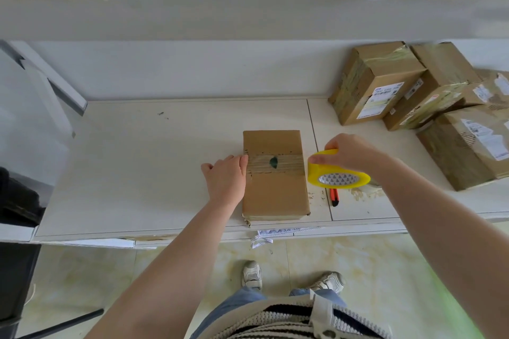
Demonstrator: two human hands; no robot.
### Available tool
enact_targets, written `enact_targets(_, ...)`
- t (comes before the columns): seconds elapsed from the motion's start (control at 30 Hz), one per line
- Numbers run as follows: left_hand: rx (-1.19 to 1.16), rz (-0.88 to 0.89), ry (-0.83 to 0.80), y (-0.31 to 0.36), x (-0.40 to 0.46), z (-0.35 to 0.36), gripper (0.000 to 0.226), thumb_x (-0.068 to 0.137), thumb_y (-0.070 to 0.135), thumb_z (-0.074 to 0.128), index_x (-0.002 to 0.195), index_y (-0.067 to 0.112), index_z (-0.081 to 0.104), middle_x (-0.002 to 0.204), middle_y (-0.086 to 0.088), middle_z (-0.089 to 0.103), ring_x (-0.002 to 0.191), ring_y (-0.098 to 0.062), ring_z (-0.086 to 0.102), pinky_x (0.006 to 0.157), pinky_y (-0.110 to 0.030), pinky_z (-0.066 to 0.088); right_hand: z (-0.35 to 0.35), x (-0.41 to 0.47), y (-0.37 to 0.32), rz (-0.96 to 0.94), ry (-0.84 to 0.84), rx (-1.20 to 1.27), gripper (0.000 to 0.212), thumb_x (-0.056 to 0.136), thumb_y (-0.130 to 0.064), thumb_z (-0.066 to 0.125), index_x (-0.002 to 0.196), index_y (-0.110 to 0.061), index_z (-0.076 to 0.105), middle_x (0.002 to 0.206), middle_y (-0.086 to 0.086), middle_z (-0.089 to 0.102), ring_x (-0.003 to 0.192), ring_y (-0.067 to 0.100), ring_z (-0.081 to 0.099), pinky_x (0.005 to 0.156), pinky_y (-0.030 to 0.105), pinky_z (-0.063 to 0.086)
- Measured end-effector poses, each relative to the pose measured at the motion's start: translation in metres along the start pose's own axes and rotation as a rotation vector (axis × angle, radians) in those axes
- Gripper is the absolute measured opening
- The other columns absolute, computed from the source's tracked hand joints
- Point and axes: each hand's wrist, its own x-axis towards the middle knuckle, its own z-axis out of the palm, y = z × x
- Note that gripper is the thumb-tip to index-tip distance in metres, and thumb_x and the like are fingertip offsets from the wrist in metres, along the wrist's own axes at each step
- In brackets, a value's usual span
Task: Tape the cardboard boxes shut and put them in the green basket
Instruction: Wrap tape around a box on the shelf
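Cardboard box [275,192]: brown, flat, lying near the front edge of the white table [137,173], long axis running away from the person. A band of tape [275,164] crosses its top from left edge to right edge, with a dark green mark at mid-span.

Left hand [225,181]: fingers fairly straight, pressed against the box's left edge where the band begins; it grasps nothing.

Right hand [349,154]: fingers curled over the yellow tape roll [337,173], gripping it just beside the box's right edge.

Step in hand: judged to be laying a strip across the top seam, roll now past the right edge.

Technique: keep the left hand anchoring the strip's start. Hold the strip taut, carry it down over the right edge, then rub it flat before cutting.

Cutter: a red and black utility knife [334,197] lies on the table just below the roll, within reach of the right hand.

Risk: slack tape may wrinkle or lift at the corner.

Green basket: not visible in this view.

Surface: white laminate table, scuffed, with brown stains near the knife and a seam between 2 panels right of the box.

Other boxes [429,102]: at least 4 taped cartons with shipping labels, stacked at the table's far right.

Room: white wall [192,69] behind the table, pale marbled floor tiles [371,270] below.
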Motion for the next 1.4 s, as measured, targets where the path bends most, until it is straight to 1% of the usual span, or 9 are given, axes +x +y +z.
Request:
enact_targets(0.17, 0.013, -0.019, -0.001, -0.001, -0.002, 0.000, 0.047, 0.106, 0.033, 0.017, 0.084, 0.028, 0.058, 0.066, 0.007, 0.047, 0.065, -0.020, 0.049, 0.072, -0.034, 0.016, 0.010, 0.015, 0.006, 0.006, -0.022, 0.033, 0.050, 0.070, -0.077, 0.062, 0.071, -0.027, 0.057, 0.069, -0.006, 0.057, 0.066, 0.007, 0.053, 0.053, 0.023, 0.033)
enact_targets(0.3, 0.020, -0.041, -0.003, 0.000, -0.004, -0.001, 0.050, 0.106, 0.036, 0.017, 0.085, 0.022, 0.061, 0.067, 0.006, 0.051, 0.066, -0.021, 0.051, 0.073, -0.034, 0.018, 0.019, 0.027, 0.005, 0.018, -0.032, 0.024, 0.061, 0.068, -0.079, 0.062, 0.092, -0.023, 0.063, 0.075, -0.009, 0.056, 0.071, 0.008, 0.053, 0.060, 0.026, 0.038)
enact_targets(0.43, 0.042, -0.065, 0.076, 0.011, -0.005, -0.012, 0.028, 0.104, 0.037, 0.035, 0.113, 0.018, 0.055, 0.109, -0.002, 0.058, 0.100, -0.024, 0.056, 0.094, -0.040, 0.028, 0.025, 0.032, 0.000, 0.023, -0.032, -0.003, 0.072, 0.067, -0.080, 0.062, 0.106, -0.020, 0.064, 0.074, -0.012, 0.051, 0.079, 0.015, 0.055, 0.065, 0.028, 0.040)
enact_targets(0.57, 0.032, 0.147, 0.161, 0.047, 0.002, -0.017, 0.056, 0.103, 0.032, 0.035, 0.153, 0.009, 0.022, 0.163, -0.014, 0.010, 0.150, -0.030, 0.012, 0.119, -0.047, -0.002, 0.024, 0.034, -0.003, 0.016, -0.023, -0.035, 0.074, 0.067, -0.081, 0.060, 0.108, -0.019, 0.066, 0.077, -0.009, 0.055, 0.080, 0.015, 0.057, 0.065, 0.028, 0.041)
enact_targets(0.73, 0.153, 0.257, 0.009, 0.070, 0.005, 0.001, 0.070, 0.104, 0.044, 0.018, 0.153, 0.006, -0.013, 0.161, -0.014, -0.022, 0.149, -0.028, -0.019, 0.122, -0.048, -0.005, 0.025, 0.033, -0.004, 0.024, -0.020, -0.062, 0.074, 0.069, -0.079, 0.060, 0.112, -0.019, 0.066, 0.084, -0.006, 0.058, 0.082, 0.016, 0.057, 0.068, 0.029, 0.042)
enact_targets(0.9, 0.179, 0.265, -0.086, 0.067, 0.008, -0.001, 0.067, 0.105, 0.045, 0.016, 0.155, 0.007, -0.008, 0.163, -0.012, -0.015, 0.150, -0.027, -0.015, 0.122, -0.047, -0.004, 0.026, 0.032, -0.006, 0.034, -0.030, -0.077, 0.073, 0.072, -0.078, 0.059, 0.115, -0.019, 0.066, 0.087, -0.005, 0.059, 0.085, 0.017, 0.057, 0.071, 0.030, 0.042)
enact_targets(1.07, -0.271, 0.456, 0.191, 0.082, 0.009, -0.018, 0.047, 0.105, 0.022, 0.031, 0.148, 0.007, 0.037, 0.157, -0.010, 0.032, 0.146, -0.026, 0.028, 0.120, -0.035, 0.018, 0.027, 0.031, -0.007, 0.020, -0.004, -0.121, 0.075, 0.073, -0.079, 0.057, 0.117, -0.019, 0.065, 0.090, -0.006, 0.058, 0.084, 0.015, 0.053, 0.068, 0.029, 0.039)
enact_targets(1.23, 0.098, 0.372, -0.093, 0.076, 0.012, 0.004, 0.058, 0.107, 0.017, 0.026, 0.155, 0.008, -0.005, 0.164, -0.009, -0.009, 0.151, -0.024, -0.010, 0.122, -0.035, -0.005, 0.029, 0.031, -0.003, 0.033, -0.010, -0.095, 0.076, 0.074, -0.078, 0.058, 0.120, -0.019, 0.064, 0.105, -0.001, 0.066, 0.087, 0.015, 0.053, 0.072, 0.030, 0.042)
enact_targets(1.4, -0.078, 0.460, 0.176, 0.091, 0.012, -0.012, 0.053, 0.105, 0.023, 0.019, 0.155, 0.005, 0.014, 0.163, -0.013, 0.010, 0.151, -0.029, 0.006, 0.123, -0.039, 0.002, 0.032, 0.030, -0.003, 0.031, -0.006, -0.107, 0.074, 0.073, -0.079, 0.057, 0.117, -0.020, 0.065, 0.091, -0.004, 0.062, 0.083, 0.015, 0.057, 0.067, 0.029, 0.042)
